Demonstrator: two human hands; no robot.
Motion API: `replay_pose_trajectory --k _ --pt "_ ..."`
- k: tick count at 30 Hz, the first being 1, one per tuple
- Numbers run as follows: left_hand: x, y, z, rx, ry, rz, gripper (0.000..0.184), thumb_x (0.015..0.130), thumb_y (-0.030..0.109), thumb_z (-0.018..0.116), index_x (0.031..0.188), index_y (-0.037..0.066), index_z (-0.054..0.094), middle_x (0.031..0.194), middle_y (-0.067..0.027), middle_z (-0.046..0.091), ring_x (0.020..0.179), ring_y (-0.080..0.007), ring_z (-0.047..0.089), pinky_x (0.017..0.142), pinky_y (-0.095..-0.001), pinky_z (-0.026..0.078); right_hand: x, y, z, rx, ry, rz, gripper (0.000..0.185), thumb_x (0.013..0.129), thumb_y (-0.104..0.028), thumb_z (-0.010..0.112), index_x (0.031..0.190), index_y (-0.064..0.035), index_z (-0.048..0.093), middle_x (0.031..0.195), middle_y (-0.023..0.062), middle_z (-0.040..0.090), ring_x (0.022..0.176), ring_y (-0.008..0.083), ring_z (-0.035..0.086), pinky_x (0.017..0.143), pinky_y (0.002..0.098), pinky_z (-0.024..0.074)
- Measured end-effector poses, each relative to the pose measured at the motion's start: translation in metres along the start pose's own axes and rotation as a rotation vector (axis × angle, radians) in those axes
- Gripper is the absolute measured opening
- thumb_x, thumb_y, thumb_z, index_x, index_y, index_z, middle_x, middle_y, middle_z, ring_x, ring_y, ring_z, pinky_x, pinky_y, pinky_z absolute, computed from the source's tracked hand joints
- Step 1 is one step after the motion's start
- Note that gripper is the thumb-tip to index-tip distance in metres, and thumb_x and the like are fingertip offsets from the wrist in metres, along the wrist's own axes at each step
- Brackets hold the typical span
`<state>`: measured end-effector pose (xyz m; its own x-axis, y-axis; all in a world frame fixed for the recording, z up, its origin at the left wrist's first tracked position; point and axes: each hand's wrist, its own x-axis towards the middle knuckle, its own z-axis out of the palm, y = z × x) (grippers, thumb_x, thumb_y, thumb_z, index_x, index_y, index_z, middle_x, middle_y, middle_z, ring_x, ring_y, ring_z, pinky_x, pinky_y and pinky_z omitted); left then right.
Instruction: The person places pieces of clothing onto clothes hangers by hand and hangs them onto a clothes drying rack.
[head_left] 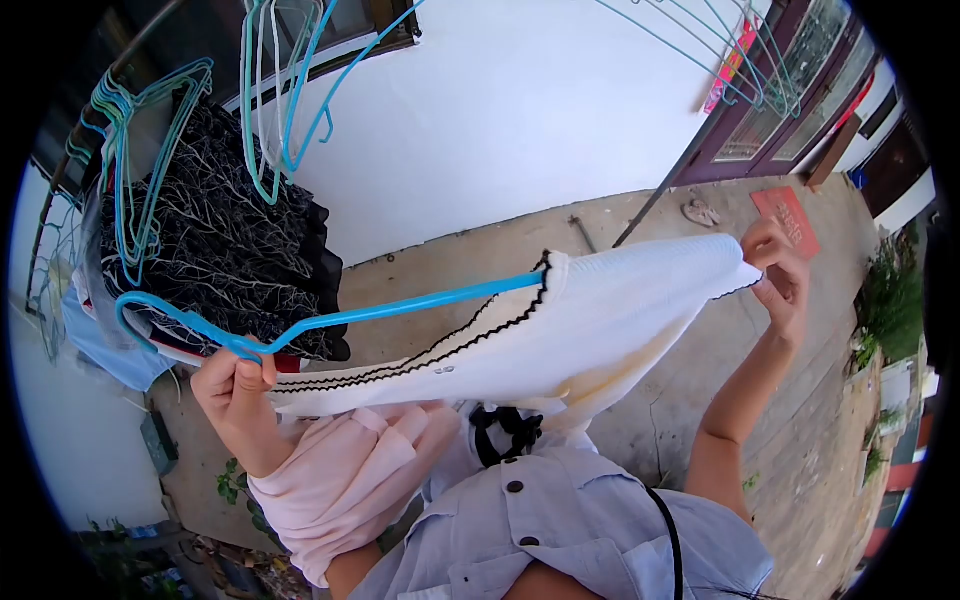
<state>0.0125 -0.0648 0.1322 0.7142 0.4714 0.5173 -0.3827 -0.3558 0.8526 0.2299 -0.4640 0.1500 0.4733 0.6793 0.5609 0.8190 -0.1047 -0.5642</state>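
One blue hanger [420,300] spans left to centre in the head view, gripped near its hook by the left hand [235,385]; its arm enters a white garment [630,310] at centre, whose edge the right hand [782,270] pinches at right.

Pretty bright, even daylight out here, shadows super soft. The white wall [500,130] looks brightest to me, my white garment [620,310] bit washed out, near left murky, and fisheye bends everything toward black, blue-fringed edges.
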Motion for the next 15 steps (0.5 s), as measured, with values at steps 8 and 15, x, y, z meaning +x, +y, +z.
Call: replay_pose_trajectory --k 8,15 --pt "0.007 -0.001 0.087 0.307 -0.459 0.14 0.008 0.073 0.006 0.055 0.069 -0.002 0.056 0.054 -0.0086 0.05 0.044 -0.0207 0.044 0.044 -0.0281 0.035 0.076 -0.074 0.1 0.052 -0.27 0.039 0.041 0.073 -0.022 0.056 0.107 -0.002 0.045 0.092 0.0118 0.053 0.088 0.0211 0.05 0.07 0.0278 0.038" --pt "0.025 -0.015 0.088 0.032 -0.59 0.191 0.015 0.081 0.006 0.043 0.091 0.0 0.053 0.081 -0.009 0.057 0.062 -0.0148 0.049 0.061 -0.0229 0.04 0.095 -0.065 0.134 0.156 -0.562 0.279 0.019 0.08 -0.017 0.052 0.09 -0.0018 0.054 0.059 0.007 0.049 0.047 0.0129 0.038 0.044 0.0258 0.0293"
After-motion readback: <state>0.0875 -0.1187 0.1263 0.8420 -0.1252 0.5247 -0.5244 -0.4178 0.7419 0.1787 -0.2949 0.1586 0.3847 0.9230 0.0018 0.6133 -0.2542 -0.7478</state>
